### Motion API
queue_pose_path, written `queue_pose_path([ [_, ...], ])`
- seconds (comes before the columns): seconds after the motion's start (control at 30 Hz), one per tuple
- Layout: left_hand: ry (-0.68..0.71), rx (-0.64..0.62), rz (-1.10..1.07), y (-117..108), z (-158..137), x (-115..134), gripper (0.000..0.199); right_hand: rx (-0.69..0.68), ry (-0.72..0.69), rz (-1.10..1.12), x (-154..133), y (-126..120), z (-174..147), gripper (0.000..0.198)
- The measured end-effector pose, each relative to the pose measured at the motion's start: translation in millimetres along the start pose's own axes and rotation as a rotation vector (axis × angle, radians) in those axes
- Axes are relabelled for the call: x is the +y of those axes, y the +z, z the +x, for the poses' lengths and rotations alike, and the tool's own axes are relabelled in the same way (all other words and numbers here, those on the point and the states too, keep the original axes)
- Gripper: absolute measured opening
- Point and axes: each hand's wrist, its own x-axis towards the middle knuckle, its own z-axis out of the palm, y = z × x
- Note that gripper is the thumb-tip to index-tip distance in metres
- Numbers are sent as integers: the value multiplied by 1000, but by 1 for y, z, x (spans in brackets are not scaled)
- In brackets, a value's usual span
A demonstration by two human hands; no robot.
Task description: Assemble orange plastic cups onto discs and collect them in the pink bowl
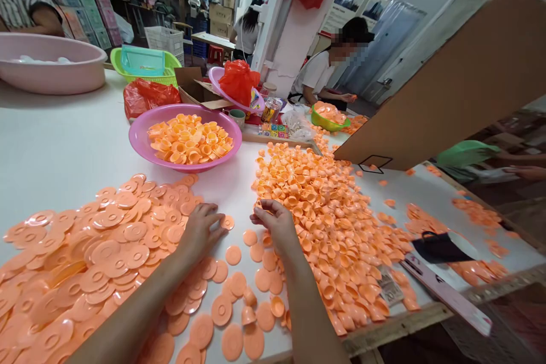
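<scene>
My left hand (203,232) is at the right edge of a wide heap of flat orange toy saucers (123,244). Its thumb and fingertips close on the near edge of one small orange saucer (228,222). Across a narrow strip of white table, my right hand (275,226) pinches a tiny orange toy cup (258,204), mostly covered by the fingers. Right beside that hand spreads a big pile of small orange cups (328,227). Between my forearms lie loose saucers (232,341) and a few cups (248,315).
Beyond my hands stands a pink basin (140,145) of orange cups. A cardboard sheet (447,79) rises at the right. A phone-like pink slab (447,296) and a dark mask-like cloth (443,247) lie near the front edge. Another person (318,77) sits across the table.
</scene>
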Motion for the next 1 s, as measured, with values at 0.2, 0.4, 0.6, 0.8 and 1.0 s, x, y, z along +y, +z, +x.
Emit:
queue_pose_path([
  [0.2,-14,4,-7,0,-2,0,12,58,79,98,14,16,2,21],
  [0.4,-40,-25,-20,-2,-1,2,13,-2,-2,-340,38,30,0,22],
  [0.6,-75,-52,-34,0,-1,0,16,-5,27,-585,43,44,1,13],
  [0.8,-127,-59,-76,-1,-1,4,13,-80,53,-669,34,57,10,11],
  [1.0,-226,-49,-200,-8,6,10,20,-129,-2,-752,28,59,11,14],
])
